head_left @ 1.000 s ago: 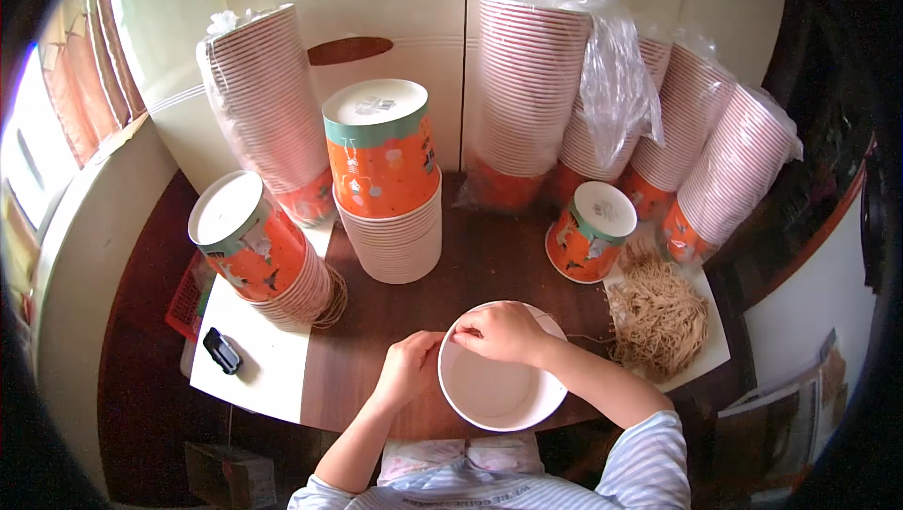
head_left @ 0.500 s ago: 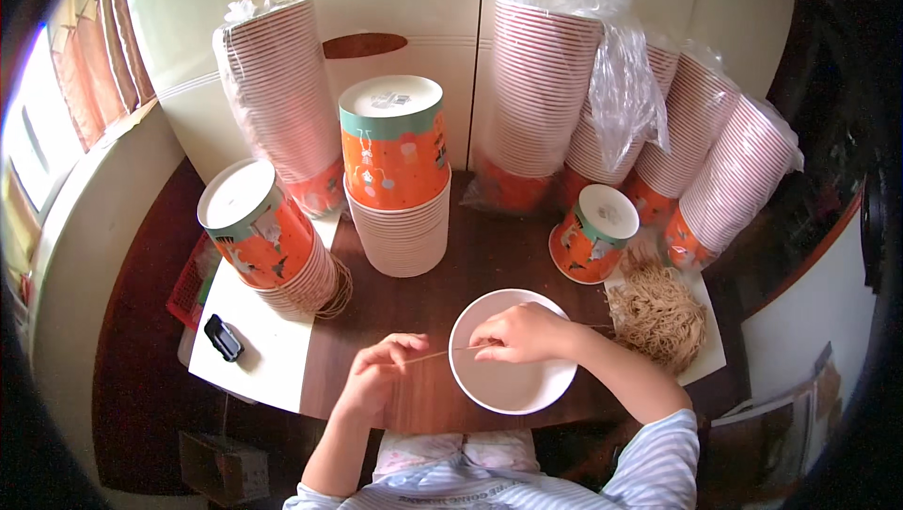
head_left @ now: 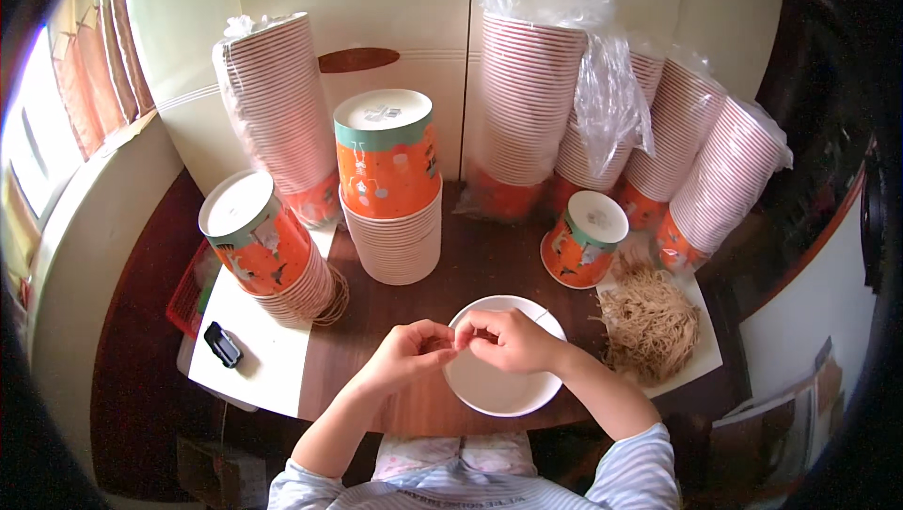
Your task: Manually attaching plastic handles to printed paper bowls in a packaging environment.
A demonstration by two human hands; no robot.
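Over the left part of an open white paper bucket (head_left: 503, 390), my two hands meet fingertip to fingertip. My left hand (head_left: 411, 352) pinches at the bucket's left edge, its fingers closed on a thin tan string. My right hand (head_left: 508, 339) is closed too, thumb and forefinger against the left fingertips. Most of the string is hidden by the fingers; a thin piece of string (head_left: 542, 315) shows beyond my right hand, over the bucket's far rim. To the right lies a tangled heap of tan strings (head_left: 654, 326) on white board.
Upside-down orange and green paper buckets stand stacked at left (head_left: 273, 247) and middle (head_left: 390, 190); one single bucket (head_left: 581, 242) stands right. Tall plastic-wrapped bucket stacks (head_left: 527, 105) line the back. Looped strings (head_left: 334, 303) hang by the left stack, near a black case (head_left: 223, 344).
My left hand has moved right and up to meet my right hand. The string stretched between them no longer shows, and its trailing part has left the heap.
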